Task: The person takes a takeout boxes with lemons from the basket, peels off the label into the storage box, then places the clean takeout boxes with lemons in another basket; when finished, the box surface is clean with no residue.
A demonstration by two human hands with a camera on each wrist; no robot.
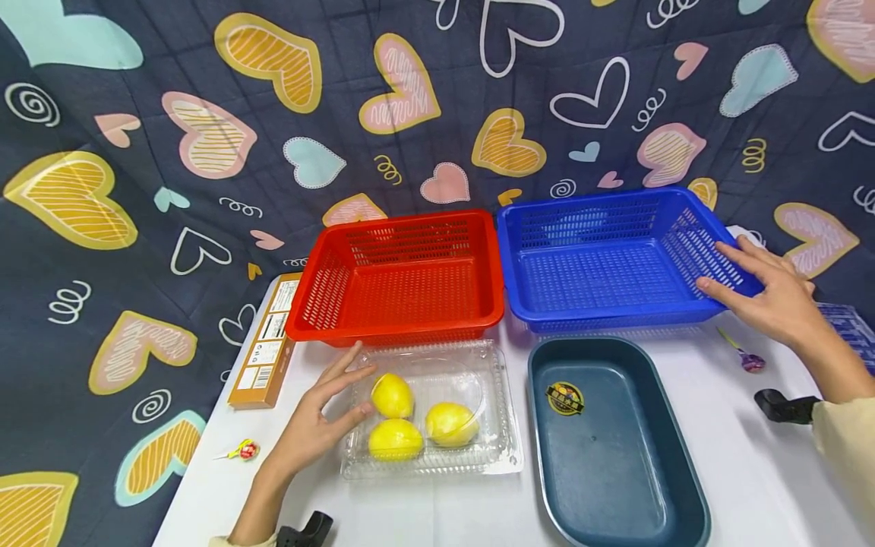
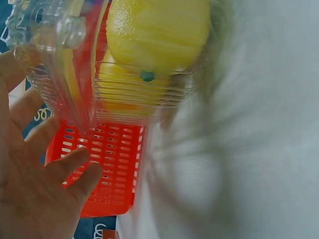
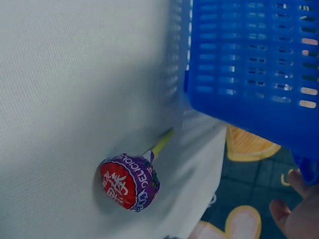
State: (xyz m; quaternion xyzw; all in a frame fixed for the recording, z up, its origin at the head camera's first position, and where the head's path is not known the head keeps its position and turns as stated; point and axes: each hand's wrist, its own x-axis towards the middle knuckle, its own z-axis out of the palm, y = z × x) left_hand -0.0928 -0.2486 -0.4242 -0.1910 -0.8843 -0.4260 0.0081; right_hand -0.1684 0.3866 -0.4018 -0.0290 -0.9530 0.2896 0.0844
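Note:
Three lemons (image 1: 396, 439) lie in a clear plastic clamshell box (image 1: 502, 456) at the front middle. My left hand (image 1: 317, 414) is at the box's left side with fingers extended and thumb apart; its fingertips overlap the box's edge, and contact is hard to make out. Behind the box stands a red basket (image 1: 393, 334). My right hand (image 1: 772, 292) rests at the right rim of a blue basket (image 1: 615, 308), its fingers fairly straight and spread, thumb and forefinger over the rim. In the right wrist view only some fingers (image 3: 281, 214) show, near the basket's corner.
A dark teal tray (image 1: 601, 456) lies in front of the blue basket. A purple-wrapped lollipop (image 1: 750, 361) is below my right hand, a yellow-and-red one (image 1: 246, 450) at the left. Beside the red basket is a long brown box (image 1: 266, 349). A heart-patterned cloth (image 1: 287, 190) hangs behind.

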